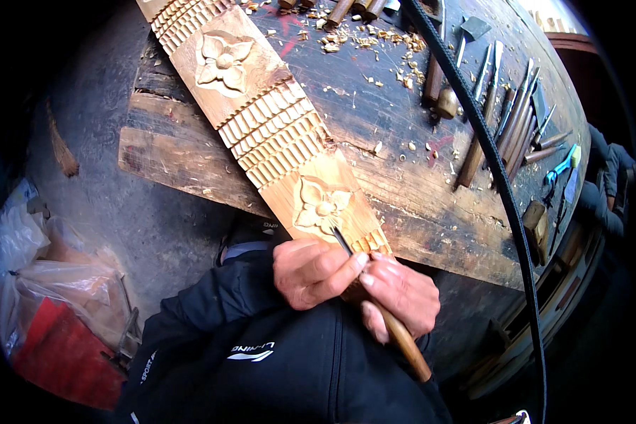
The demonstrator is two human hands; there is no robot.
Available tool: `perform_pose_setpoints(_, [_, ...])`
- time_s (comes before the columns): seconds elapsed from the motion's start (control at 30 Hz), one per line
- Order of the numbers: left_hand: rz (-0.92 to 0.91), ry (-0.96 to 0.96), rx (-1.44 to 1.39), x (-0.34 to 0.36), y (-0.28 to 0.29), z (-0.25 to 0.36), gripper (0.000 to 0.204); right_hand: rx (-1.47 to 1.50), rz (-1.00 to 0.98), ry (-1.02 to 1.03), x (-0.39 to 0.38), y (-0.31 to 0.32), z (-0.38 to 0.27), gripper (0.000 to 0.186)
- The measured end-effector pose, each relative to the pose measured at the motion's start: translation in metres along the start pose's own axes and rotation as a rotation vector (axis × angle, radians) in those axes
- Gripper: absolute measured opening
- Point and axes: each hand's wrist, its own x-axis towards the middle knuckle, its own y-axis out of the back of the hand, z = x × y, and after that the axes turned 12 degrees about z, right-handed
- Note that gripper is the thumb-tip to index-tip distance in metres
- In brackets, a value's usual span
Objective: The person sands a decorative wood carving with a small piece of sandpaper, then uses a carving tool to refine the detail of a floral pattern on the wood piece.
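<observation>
A long pale wooden board [346, 172] runs diagonally over the workbench edge, carved with four-petalled flowers and bands of small ridged blocks. My right hand [406, 293] is closed around the wooden handle of a carving chisel [403, 344], whose butt end points toward my jacket. Curled fingers of my left hand [314, 272] grip the same chisel near its metal blade, and this hand lies against the board. The blade tip meets the lower edge of the nearer carved flower [323, 205]. My fingers partly hide the board's near end.
Several wood-handled chisels [519, 131] lie on the bench's right side, near a wooden mallet-like block [536, 230] and blue-handled scissors [562, 166]. Wood shavings [360, 41] litter the far side. A black cord [484, 134] crosses the view. Plastic bags [78, 265] lie at left.
</observation>
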Motion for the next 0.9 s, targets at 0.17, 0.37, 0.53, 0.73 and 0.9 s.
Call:
perform_pose_setpoints(0.17, [0.003,-0.012,-0.106,-0.001,-0.001,-0.004,0.053,0.034,0.099,-0.076,-0.022,0.009,-0.004,0.038])
perform_pose_setpoints(0.37, [-0.188,-0.118,0.037,0.006,0.019,0.000,0.049,0.009,0.124,-0.136,-0.039,0.010,-0.016,0.041])
perform_pose_setpoints(0.53, [-0.043,-0.020,0.353,-0.003,0.034,-0.012,0.039,0.077,0.274,-0.253,-0.060,0.002,-0.023,0.042])
perform_pose_setpoints(0.73, [-0.100,-0.190,0.255,-0.022,0.035,-0.015,0.066,-0.007,0.347,-0.313,-0.064,-0.014,-0.029,0.046])
perform_pose_setpoints(0.9, [-0.099,-0.173,0.177,-0.019,0.019,-0.020,0.057,-0.078,0.347,-0.353,-0.053,-0.012,-0.033,0.046])
